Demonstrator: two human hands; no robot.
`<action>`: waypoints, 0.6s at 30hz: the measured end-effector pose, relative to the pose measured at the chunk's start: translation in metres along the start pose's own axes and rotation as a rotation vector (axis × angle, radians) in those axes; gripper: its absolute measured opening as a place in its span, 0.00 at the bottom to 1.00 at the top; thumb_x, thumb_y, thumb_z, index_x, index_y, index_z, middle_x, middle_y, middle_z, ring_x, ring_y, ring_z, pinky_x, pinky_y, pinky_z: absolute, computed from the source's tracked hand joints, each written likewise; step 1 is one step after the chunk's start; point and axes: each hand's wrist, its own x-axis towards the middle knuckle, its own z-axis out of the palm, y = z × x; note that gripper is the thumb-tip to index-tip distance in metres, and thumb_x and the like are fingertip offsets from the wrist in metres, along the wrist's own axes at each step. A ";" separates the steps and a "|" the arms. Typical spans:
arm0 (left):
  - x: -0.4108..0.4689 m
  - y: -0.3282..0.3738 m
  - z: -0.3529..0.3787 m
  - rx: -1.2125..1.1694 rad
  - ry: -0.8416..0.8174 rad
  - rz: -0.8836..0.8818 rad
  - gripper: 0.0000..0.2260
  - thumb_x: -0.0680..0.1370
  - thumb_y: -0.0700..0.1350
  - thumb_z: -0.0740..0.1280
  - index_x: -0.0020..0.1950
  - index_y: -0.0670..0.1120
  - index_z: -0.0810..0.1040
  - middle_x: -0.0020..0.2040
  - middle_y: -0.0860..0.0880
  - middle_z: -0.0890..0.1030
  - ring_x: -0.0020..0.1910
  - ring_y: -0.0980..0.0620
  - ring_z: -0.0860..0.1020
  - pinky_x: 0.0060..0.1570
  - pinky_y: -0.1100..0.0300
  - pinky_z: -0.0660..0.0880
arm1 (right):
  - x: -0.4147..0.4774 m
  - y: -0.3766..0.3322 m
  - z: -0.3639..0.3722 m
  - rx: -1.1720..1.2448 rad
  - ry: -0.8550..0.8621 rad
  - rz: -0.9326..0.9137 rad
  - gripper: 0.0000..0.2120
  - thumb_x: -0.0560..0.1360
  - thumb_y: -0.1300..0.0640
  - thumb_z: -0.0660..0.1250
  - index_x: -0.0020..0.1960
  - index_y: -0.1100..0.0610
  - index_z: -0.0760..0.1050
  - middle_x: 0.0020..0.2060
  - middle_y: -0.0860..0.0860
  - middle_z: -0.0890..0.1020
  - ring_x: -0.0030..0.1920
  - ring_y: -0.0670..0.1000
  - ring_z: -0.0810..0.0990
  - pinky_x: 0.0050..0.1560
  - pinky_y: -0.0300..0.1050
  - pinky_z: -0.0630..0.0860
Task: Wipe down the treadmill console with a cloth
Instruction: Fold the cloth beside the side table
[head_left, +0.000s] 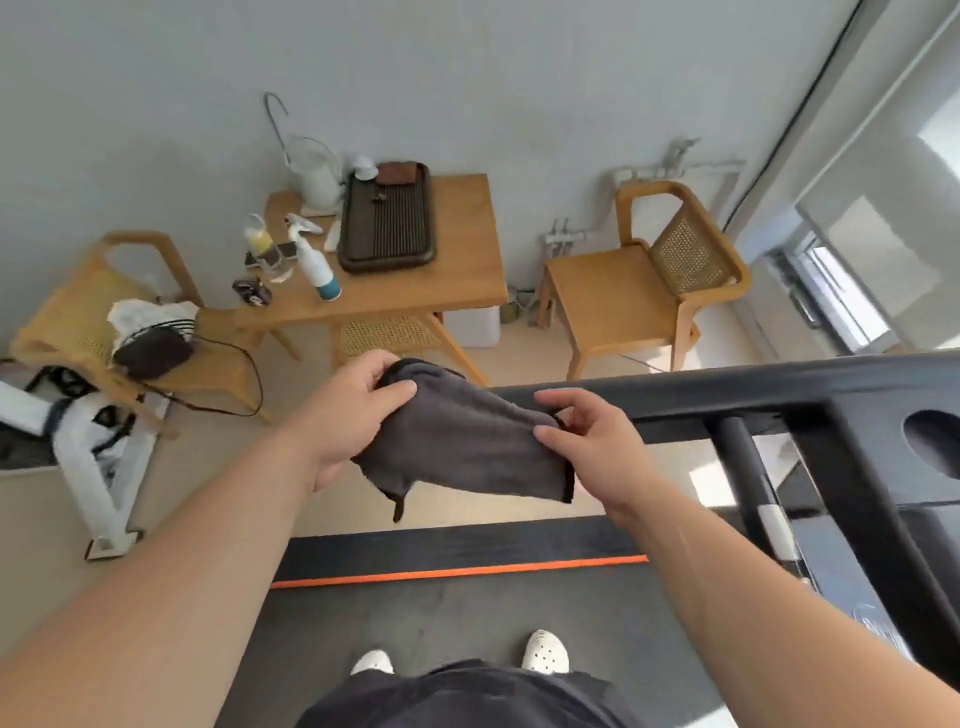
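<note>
Head view
Cloth: a dark grey cloth (457, 441) is stretched in the air between both hands, in front of the treadmill's black front bar (727, 387), not touching it.
Left hand: the left hand (353, 415) grips the cloth's left end, thumb on top and fingers curled under.
Right hand: the right hand (587, 441) pinches the cloth's right edge between thumb and fingers.
Treadmill console: the black console (883, 467), with a round cup hole, lies to the right of the cloth, beyond the right hand.
Treadmill deck: below the cloth, a dark deck with an orange stripe (457, 571); two white shoes (545, 652) stand on it.
Wooden table: beyond the cloth, a wooden table (457, 260) carries a dark tea tray (387, 228) and a white spray bottle (314, 260).
Chairs: a wooden chair (644, 275) stands right of the table; another, left of it, holds a dark bag (150, 353).
Writing: no lettering can be read anywhere.
</note>
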 end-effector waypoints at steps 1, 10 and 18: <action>0.000 -0.016 -0.013 0.037 -0.009 -0.050 0.05 0.82 0.45 0.65 0.57 0.52 0.76 0.53 0.49 0.83 0.54 0.47 0.82 0.42 0.52 0.79 | 0.002 -0.004 0.010 -0.032 0.019 -0.033 0.12 0.78 0.63 0.73 0.56 0.49 0.81 0.42 0.52 0.83 0.44 0.50 0.82 0.53 0.54 0.81; 0.001 -0.150 -0.148 -0.329 -0.283 -0.348 0.23 0.69 0.39 0.76 0.63 0.46 0.79 0.56 0.44 0.83 0.49 0.48 0.80 0.34 0.58 0.72 | 0.015 -0.049 0.155 -0.014 0.073 -0.051 0.06 0.77 0.62 0.74 0.46 0.52 0.85 0.43 0.55 0.87 0.44 0.50 0.84 0.44 0.45 0.82; 0.005 -0.187 -0.264 -0.520 -0.134 -0.296 0.24 0.76 0.31 0.69 0.68 0.51 0.74 0.58 0.41 0.84 0.56 0.43 0.84 0.69 0.43 0.70 | 0.031 -0.091 0.252 0.088 0.057 0.000 0.13 0.79 0.66 0.70 0.55 0.51 0.86 0.50 0.57 0.86 0.53 0.56 0.86 0.51 0.53 0.85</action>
